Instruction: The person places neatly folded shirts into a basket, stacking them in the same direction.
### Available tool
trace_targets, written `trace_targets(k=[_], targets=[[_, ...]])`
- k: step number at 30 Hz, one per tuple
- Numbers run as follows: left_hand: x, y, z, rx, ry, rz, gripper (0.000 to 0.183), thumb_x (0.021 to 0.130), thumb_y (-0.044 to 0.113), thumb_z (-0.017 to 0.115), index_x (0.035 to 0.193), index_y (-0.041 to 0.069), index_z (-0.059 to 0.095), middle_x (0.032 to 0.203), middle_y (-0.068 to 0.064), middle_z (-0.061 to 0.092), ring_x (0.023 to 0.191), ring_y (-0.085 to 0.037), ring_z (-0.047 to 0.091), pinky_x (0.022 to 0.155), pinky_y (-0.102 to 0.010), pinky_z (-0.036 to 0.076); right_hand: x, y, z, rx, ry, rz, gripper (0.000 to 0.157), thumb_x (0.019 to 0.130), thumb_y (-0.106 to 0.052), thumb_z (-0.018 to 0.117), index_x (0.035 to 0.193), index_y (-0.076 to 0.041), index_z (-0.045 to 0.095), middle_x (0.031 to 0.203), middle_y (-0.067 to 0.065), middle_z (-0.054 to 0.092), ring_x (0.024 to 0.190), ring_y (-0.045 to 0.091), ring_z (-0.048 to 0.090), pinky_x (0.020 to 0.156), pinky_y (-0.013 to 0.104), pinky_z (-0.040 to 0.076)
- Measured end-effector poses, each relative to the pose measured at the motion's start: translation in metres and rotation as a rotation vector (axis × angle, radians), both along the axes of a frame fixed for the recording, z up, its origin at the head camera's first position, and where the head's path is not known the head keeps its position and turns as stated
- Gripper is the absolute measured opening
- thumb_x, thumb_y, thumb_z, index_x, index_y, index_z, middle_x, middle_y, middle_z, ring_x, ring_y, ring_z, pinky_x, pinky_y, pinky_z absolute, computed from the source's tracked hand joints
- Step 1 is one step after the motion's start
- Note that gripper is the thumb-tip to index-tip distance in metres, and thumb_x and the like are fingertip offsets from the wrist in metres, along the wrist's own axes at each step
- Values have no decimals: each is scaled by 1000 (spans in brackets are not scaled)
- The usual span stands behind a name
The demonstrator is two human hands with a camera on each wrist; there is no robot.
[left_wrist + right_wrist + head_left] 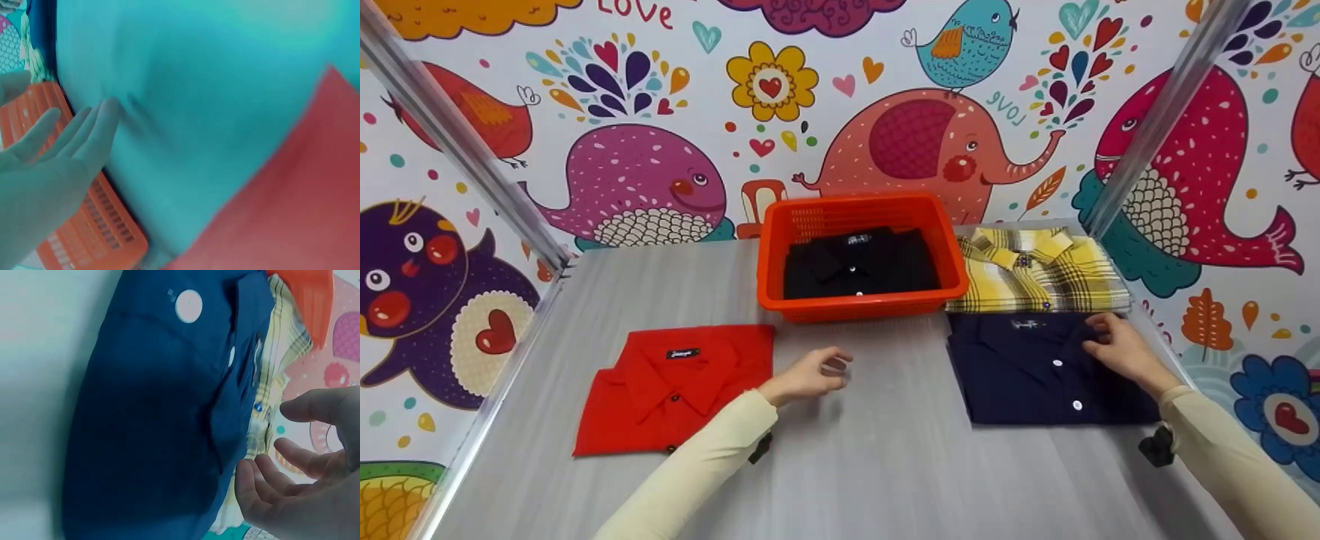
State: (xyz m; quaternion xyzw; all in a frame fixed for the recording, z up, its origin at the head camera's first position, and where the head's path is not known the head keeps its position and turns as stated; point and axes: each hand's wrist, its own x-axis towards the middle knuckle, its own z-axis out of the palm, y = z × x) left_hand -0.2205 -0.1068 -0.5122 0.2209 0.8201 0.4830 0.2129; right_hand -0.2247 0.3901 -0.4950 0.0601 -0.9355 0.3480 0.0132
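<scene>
My left hand [810,373] hovers over the table between the red shirt and the basket, fingers loosely bent and holding nothing. The folded red shirt [660,375] lies just left of it, collar toward the back. Over the upper right part of a folded navy shirt [1012,375] is my right hand [1121,349], its fingers relaxed with nothing between them. In the right wrist view, the fingers [247,489] hang beside the navy shirt's collar side. A folded black shirt [877,262] lies inside the orange basket [859,305].
Behind the navy shirt, a folded yellow plaid shirt [1042,274] sits right beside the basket. The grey table [877,465] is bordered by metal posts [1170,112] and walls printed with cartoon animals.
</scene>
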Motion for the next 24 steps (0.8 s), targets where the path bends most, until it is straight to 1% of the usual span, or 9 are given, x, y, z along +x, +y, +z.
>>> trace_targets(k=[2,5,8,13,17,21,24], targets=[[2,6,0,3,19,-14,42,84,-1,62,124,-11,53,119,-29,57,112,-43,55,86,-45,51,0,5,-1,9,-3,-14,40,85,2,62,114,21,43,111,46,46,99,58,50,85,61,41],[7,16,0,-29,49,-39,40,85,-1,63,123,-10,54,118,-26,59,111,-40,57,90,-47,48,1,12,-1,29,-8,-40,41,86,0,61,116,21,42,113,47,45,101,58,48,87,62,39],[12,24,2,-69,49,-61,39,86,1,63,124,-7,55,120,-24,59,111,-37,58,92,-48,47,1,20,0,50,-47,-75,46,88,-4,60,120,20,40,118,47,42,107,57,43,90,63,35],[19,35,4,-96,35,-81,39,87,3,65,124,-3,56,122,-23,59,111,-35,59,94,-46,46,5,38,-2,74,-161,-128,54,92,-12,56,126,22,32,123,51,31,113,59,31,92,67,29],[22,43,3,-114,40,-89,39,87,5,65,125,-1,57,123,-19,60,111,-32,59,94,-43,46,9,52,-6,69,-237,-162,59,94,-15,53,128,25,25,122,52,26,112,61,27,92,68,28],[22,51,2,-111,41,-98,39,87,5,65,125,0,57,123,-18,60,112,-31,59,94,-42,46,10,63,-10,31,-322,-171,68,96,-22,50,131,26,17,125,52,22,113,60,27,94,68,28],[22,60,1,-93,29,-102,39,87,4,66,124,-1,58,122,-19,61,113,-31,59,94,-39,46,9,70,-11,-30,-407,-174,78,97,-29,48,136,25,7,133,52,14,120,62,23,100,67,24]])
